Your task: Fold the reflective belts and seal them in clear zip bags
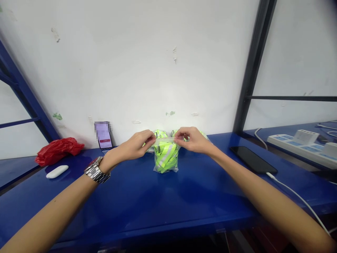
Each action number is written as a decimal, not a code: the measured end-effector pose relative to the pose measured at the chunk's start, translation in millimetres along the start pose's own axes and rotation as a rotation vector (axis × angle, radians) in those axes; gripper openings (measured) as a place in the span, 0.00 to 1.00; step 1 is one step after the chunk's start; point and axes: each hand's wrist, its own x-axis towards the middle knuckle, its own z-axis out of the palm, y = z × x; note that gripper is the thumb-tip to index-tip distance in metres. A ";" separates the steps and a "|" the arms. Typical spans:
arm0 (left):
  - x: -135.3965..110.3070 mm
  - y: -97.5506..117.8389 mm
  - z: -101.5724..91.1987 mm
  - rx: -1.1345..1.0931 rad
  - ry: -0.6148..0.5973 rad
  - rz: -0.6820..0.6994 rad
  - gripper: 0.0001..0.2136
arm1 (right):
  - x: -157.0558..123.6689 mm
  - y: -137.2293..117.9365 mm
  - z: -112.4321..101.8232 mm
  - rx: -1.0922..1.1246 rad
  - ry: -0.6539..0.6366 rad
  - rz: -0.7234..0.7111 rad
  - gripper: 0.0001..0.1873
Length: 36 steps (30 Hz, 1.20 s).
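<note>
Clear bag (165,158) of bright yellow-green strips (168,162) is in the middle, held up at its top over a wide blue table (168,200). The table goes back to a white wall (168,70). The left hand (140,143) pinches one top corner of the bag, and the right hand (193,140) pinches the other. Each pinch is narrow, with thin plastic in it. Neither hand is clearly nearer. The bag looks a bit taller than wide, and it is upright, with its full part straight below the two pinches. It is hard to tell if its bottom touches the table. Just behind it, one more bag (160,133) peeks out by each hand. Smallest is the thin top edge (165,139), running side to side between the hands; nobody could tell if it is closed.
</note>
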 end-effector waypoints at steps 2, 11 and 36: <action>1.3 1.6 -1.7 -0.042 -0.005 -0.022 0.07 | 0.7 -1.1 0.4 0.007 -0.015 -0.004 0.06; 10.2 5.0 1.8 -0.046 -0.051 -0.020 0.06 | 1.8 -0.4 4.1 0.042 -0.071 -0.017 0.08; 14.6 8.8 -4.4 -0.043 -0.077 0.047 0.06 | 3.2 -3.2 5.2 -0.138 -0.068 -0.244 0.05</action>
